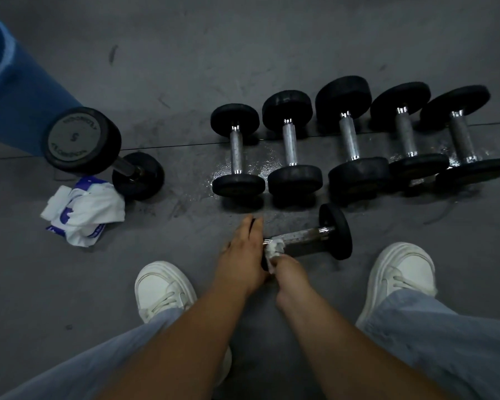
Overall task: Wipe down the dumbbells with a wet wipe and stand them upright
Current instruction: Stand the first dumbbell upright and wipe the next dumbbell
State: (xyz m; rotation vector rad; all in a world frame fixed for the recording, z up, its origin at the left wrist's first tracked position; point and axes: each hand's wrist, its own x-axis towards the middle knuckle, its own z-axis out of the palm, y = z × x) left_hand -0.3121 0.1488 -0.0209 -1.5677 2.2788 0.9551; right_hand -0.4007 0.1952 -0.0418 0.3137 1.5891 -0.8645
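Nearest the camera, two bare forearms are seen reaching down between a pair of white shoes (163, 287) to the grey floor (185, 67). Just beyond them, near the centre, one dumbbell (337, 230) is laid on its side, its handle (300, 236) running left to right. Its left head is covered by the left hand (244, 249), whose fingers are laid fairly straight over the rubber, pressing rather than clasping. A crumpled wet wipe (272, 251) is pinched in the curled fingers of the right hand (289, 267) and held against the left end of the speckled handle. Farther off, five more dumbbells (351, 140) are ranged on their sides in a row, on a patch of floor that glistens wet. At the far left, a dumbbell marked 5 (81, 140) appears to be stood on end, with a wipe packet (83, 210) just beside it and a blue rolled mat (18, 90) behind. The dumbbell in hand is judged rigid and heavy for its size, liable to roll on its round heads and perhaps slippery where damp. For standing up, it is best taken round the middle of the handle, with fingers kept clear of the lower head.
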